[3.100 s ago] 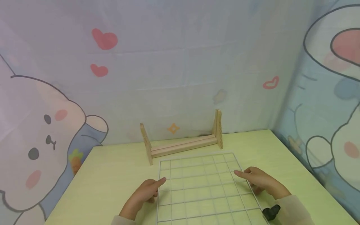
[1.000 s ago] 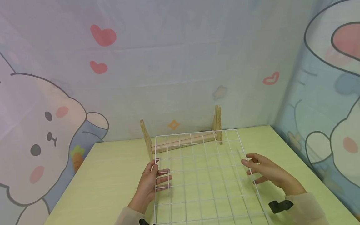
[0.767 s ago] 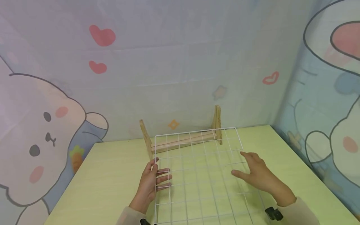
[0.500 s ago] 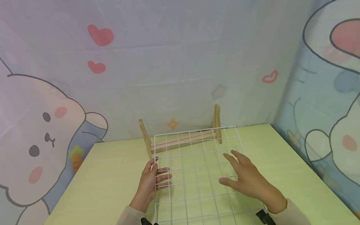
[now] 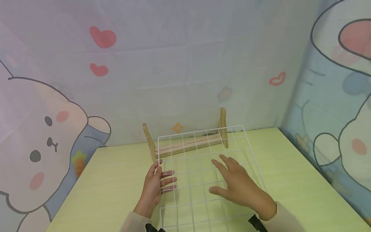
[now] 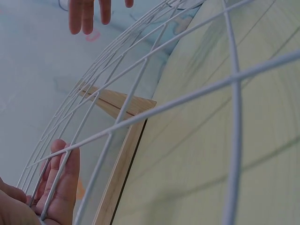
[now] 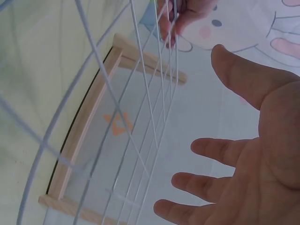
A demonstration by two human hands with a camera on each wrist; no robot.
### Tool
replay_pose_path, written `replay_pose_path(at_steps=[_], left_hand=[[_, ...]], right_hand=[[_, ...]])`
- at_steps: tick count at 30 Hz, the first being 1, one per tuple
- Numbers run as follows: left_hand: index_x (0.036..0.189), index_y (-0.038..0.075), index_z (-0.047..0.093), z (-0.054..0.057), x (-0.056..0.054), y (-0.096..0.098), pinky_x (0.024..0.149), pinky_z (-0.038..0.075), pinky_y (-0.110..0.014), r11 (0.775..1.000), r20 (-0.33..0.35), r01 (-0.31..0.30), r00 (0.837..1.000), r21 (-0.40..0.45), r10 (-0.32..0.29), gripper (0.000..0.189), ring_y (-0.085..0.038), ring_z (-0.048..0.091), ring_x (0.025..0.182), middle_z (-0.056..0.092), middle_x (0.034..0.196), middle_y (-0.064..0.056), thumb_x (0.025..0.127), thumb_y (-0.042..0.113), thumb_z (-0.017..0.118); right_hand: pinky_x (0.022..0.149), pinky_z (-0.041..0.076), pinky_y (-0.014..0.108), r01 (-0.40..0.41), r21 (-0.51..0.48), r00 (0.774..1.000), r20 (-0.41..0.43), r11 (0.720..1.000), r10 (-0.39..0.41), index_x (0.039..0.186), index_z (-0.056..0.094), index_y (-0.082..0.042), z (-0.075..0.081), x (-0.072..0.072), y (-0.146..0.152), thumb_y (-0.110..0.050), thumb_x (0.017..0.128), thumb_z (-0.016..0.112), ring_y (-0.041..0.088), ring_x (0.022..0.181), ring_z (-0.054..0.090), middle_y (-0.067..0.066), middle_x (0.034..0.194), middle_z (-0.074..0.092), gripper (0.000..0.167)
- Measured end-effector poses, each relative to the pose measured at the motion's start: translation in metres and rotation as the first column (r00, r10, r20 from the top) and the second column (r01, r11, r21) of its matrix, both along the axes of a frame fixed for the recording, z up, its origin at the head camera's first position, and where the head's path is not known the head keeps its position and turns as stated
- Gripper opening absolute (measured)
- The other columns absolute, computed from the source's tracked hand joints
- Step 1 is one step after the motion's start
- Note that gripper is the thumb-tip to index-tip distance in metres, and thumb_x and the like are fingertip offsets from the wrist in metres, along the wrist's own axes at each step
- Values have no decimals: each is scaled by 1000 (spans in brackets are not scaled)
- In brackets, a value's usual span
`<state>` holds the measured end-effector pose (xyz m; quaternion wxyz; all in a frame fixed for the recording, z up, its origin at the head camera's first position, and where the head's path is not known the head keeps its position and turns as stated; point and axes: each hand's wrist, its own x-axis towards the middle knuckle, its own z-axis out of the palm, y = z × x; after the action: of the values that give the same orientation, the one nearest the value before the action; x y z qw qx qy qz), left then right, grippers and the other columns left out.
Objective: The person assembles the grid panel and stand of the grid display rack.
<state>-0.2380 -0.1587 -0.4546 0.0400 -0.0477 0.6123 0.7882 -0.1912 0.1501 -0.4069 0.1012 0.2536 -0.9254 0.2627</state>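
A white wire grid panel (image 5: 200, 131) is held tilted above the table, its far edge overlapping a wooden stand (image 5: 188, 147) in the head view. My left hand (image 5: 152, 187) grips the panel's left edge, thumb on the near side and fingers reaching behind the wires. In the left wrist view, those fingers (image 6: 68, 187) show through the mesh. Over the panel's right half, my right hand (image 5: 240, 185) is spread with nothing in it. The right wrist view shows its palm (image 7: 276, 150) facing the mesh, fingers apart from the wires.
The stand has two uprights joined by a low crosspiece, close to the back cloth wall. Pale yellow tabletop (image 5: 116, 180) extends on both sides of the panel. Printed cloth (image 5: 185, 64) encloses the table at the back and sides. A black wrist strap (image 5: 257, 223) sits at the right sleeve.
My right hand has let go of the panel's right edge and moved left over the mesh. The panel's far edge has risen slightly; my left hand keeps its grip.
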Motion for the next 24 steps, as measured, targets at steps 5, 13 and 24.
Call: replay_pose_path(at_steps=[5,13,24], left_hand=[[159,16,36,3,0,3,72,65,-46,1000,-13,-6,1000,22,6,43,-17,78,78,76,105,-7,118,29,34],[162,12,30,9,3,6,72,65,-45,999,-29,-12,999,44,14,48,-18,78,79,74,108,-9,117,29,34],[160,14,33,13,4,8,71,65,-44,999,-35,-11,999,43,12,47,-17,78,78,75,106,-8,117,32,35]], right_hand=[[108,30,81,-10,30,998,58,999,8,158,47,-7,-4,0,-17,-46,92,82,62,147,29,26,165,35,85],[107,22,87,17,99,997,79,995,-25,158,48,-11,-14,-2,-36,-44,90,84,60,150,25,26,166,33,84],[108,25,85,30,122,995,95,992,-42,159,48,-13,-16,-8,-46,-41,87,87,65,150,19,28,168,28,86]])
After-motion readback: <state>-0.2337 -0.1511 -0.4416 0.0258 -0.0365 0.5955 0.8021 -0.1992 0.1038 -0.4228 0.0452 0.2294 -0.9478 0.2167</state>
